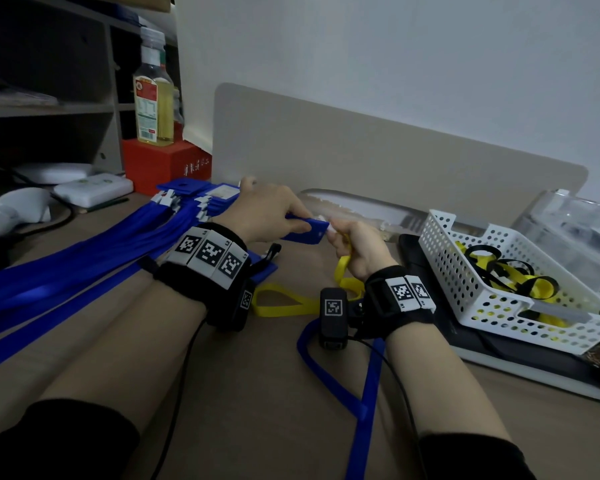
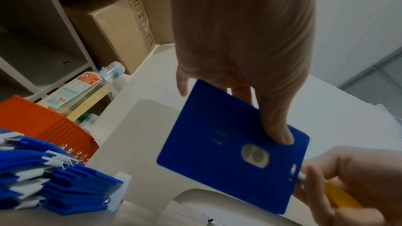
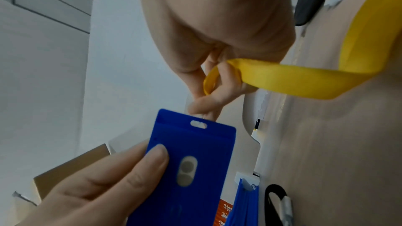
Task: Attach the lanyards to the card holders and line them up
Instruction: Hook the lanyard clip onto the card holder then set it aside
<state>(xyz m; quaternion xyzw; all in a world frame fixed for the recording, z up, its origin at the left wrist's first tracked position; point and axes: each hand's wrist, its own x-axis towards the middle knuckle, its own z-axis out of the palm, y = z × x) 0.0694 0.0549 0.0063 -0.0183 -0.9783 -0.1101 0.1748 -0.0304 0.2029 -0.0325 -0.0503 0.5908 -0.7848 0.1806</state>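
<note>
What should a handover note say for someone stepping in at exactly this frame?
Left hand grips a blue card holder above the desk. Right hand pinches the clip end of a yellow lanyard at the holder's slot; not yet clipped in, as far as shows. Done: a row of blue holders with blue lanyards lined up at left. Left: clip this one, line it up, then the lanyards in the white basket.

2 hands point(image 1: 267, 216), 1 basket point(image 1: 440, 268)
</note>
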